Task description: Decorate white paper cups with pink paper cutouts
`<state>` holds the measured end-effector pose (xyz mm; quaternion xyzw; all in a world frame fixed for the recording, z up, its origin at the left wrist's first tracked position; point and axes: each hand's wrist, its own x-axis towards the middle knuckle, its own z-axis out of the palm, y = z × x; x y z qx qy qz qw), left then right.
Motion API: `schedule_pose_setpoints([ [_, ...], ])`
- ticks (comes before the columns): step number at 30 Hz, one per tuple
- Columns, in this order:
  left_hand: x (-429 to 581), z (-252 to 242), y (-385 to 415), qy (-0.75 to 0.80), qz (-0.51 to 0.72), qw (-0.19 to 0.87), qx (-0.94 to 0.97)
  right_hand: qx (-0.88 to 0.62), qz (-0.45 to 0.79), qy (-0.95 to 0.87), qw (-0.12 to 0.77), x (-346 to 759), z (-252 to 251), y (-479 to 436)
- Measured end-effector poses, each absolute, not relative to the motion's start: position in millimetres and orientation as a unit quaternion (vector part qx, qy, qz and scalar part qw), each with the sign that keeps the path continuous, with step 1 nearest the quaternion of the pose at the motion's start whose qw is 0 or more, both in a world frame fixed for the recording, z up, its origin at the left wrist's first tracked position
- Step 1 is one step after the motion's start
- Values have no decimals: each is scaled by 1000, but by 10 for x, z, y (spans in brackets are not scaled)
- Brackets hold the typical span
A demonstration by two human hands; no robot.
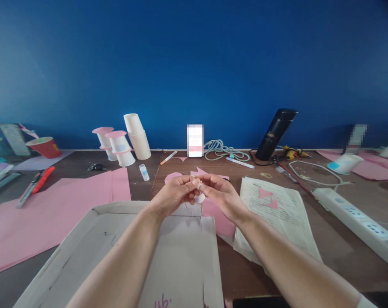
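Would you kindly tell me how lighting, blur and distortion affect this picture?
Head view: the screen is mostly blown out white with pixelated edges; head view: the paper cups and black bottle lean outward, likely wide-angle stretch; head view: the white bit between left hand and right hand is too blurred to identify.

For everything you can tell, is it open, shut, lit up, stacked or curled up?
Left hand: pinched shut on small white piece
Right hand: pinched shut on it too
Phone screen: lit
Plain white cups: stacked
Cups with pink discs: stacked
Pale cable: coiled
Black bottle: shut
Red cup: open
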<state>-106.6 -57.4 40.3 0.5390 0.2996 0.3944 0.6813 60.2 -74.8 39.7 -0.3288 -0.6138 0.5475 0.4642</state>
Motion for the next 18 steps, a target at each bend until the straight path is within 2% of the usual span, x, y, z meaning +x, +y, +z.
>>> schedule_pose_setpoints([
  [18, -1060, 430, -598, 305, 406, 690, 516, -421, 514, -586, 464, 586, 361, -714],
])
